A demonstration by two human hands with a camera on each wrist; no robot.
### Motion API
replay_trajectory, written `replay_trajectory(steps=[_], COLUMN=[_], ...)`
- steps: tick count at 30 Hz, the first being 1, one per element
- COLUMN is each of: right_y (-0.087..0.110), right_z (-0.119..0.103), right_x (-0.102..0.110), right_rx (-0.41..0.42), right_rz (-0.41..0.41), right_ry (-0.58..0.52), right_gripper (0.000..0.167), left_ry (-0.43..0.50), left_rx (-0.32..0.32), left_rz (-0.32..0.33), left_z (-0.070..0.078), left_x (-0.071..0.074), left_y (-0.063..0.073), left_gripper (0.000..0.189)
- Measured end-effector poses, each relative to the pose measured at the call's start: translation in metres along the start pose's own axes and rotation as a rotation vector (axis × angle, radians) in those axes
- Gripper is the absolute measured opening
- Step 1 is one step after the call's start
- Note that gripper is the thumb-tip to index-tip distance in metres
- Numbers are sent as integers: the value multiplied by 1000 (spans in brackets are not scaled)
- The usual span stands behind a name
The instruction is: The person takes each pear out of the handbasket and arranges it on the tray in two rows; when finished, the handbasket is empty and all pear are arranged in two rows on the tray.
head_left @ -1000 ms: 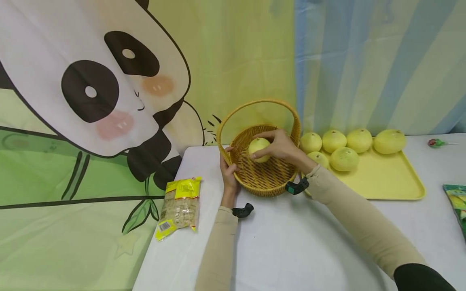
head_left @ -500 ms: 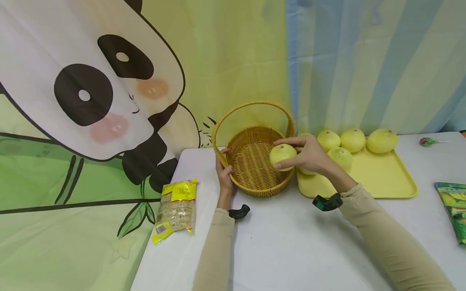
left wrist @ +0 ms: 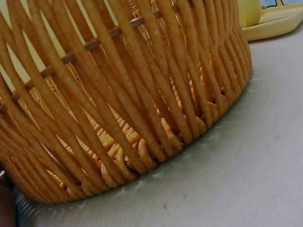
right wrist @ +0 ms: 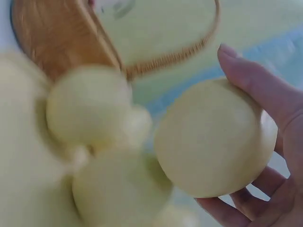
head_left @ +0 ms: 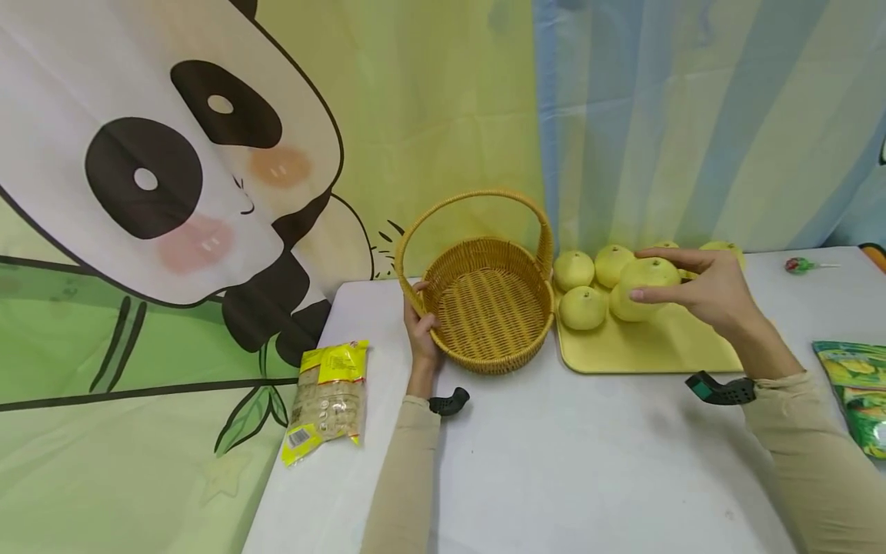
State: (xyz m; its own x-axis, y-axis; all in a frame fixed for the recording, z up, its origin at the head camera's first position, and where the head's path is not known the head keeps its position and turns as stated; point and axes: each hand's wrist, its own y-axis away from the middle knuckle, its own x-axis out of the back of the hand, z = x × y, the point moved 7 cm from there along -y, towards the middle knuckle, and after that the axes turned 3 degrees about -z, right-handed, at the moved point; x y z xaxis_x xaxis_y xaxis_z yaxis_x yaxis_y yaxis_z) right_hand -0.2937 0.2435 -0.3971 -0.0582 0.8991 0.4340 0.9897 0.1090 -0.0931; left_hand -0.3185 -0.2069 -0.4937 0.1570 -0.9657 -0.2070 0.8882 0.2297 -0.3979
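Note:
At the left side of the wicker basket [head_left: 494, 362], my left hand [head_left: 421, 331] grips the rim near the foot of the handle. The basket's woven floor shows from above; in the left wrist view its slatted side [left wrist: 142, 85] stands on the white cloth. My right hand [head_left: 720, 292] holds a pale yellow melon [head_left: 654, 277] over the yellow tray [head_left: 623, 358], thumb on one side and fingers on the other. Several similar melons [head_left: 583, 309] sit on the tray's left and back part, some partly hidden by the hand. The right wrist view shows the held melon [right wrist: 213, 139] close up.
Left of the basket lies a yellow-and-clear packet [head_left: 328, 400]. A lollipop [head_left: 801, 265] lies at the back right, and a green packet [head_left: 858, 392] at the right edge. A printed curtain [head_left: 443, 115] hangs behind the table.
My right hand has carried the melon from inside the basket, past its right rim, to over the tray. My left hand keeps its grip on the basket. The view has shifted slightly right.

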Motion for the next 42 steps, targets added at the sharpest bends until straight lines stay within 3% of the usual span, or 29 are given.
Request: replay_trajectory(steps=[4,9,16,19,28,35,42], right_y=[8,18,22,22,17,15,17], right_z=[23,47,83,95,107,100,97], right_x=[30,50,56,54,48,37,35], right_rx=[-54,-110,-238,-255,-214,-75,11], right_rz=[83,130,142,140,163,206,242], right_ry=[4,16,107,146,174,182,197], right_gripper=[63,65,74,76,77,69,66], left_ry=[2,-8,26,42,0,0,-38], left_rx=[3,4,13,20,22,19,23], left_rz=[-3,-5,-8,-10,7,10,16], left_z=[1,1,1,0,0,2,1], left_x=[0,-1,-2,-2,0,1,1], left_y=[-1,-2,-1,-1,1,3,1], left_gripper=[78,77,78,79,77,78,76])
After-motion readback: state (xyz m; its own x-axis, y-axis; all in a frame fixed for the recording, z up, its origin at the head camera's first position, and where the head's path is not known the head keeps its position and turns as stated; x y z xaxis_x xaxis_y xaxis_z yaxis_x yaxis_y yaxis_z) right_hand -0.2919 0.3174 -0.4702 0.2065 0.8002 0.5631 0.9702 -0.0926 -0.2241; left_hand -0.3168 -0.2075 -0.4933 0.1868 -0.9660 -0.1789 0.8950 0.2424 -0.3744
